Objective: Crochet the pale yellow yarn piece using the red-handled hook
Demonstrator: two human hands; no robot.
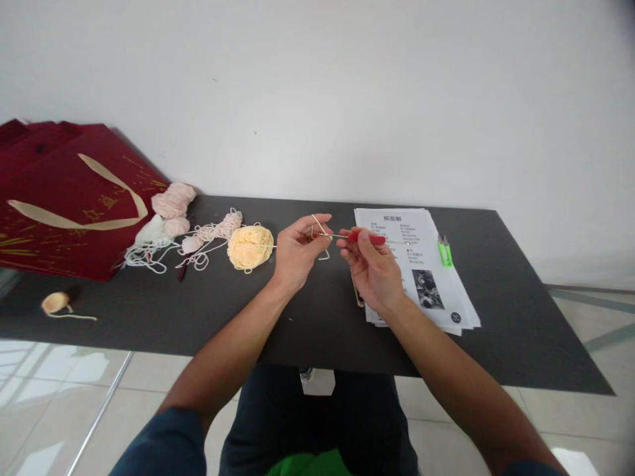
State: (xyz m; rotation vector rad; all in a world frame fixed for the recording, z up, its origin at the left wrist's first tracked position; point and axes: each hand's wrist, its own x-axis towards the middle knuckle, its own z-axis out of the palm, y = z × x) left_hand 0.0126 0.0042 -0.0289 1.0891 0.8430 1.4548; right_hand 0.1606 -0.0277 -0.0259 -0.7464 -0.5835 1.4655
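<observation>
Over the middle of the dark table, my right hand (373, 268) grips the red handle of a crochet hook (370, 238). Its metal tip points left and meets the fingertips of my left hand (300, 254). There my left hand pinches pale yellow yarn (320, 225), and a strand runs up over the raised index finger. A short yarn end hangs below the fingers. Whatever small stitches sit between the fingertips are too small to make out. Left of this hand lies the yellow yarn ball (251, 248), with a strand leading toward the hand.
Printed sheets (397, 291) lie right, with green thread snips (445, 251) on their edge. At left are pink yarn (173, 199), tangled white yarn (153, 238), a dark red bag (74, 192) and a small pale crocheted cup (55, 303). A white wall (317, 99) stands behind the table (516, 317).
</observation>
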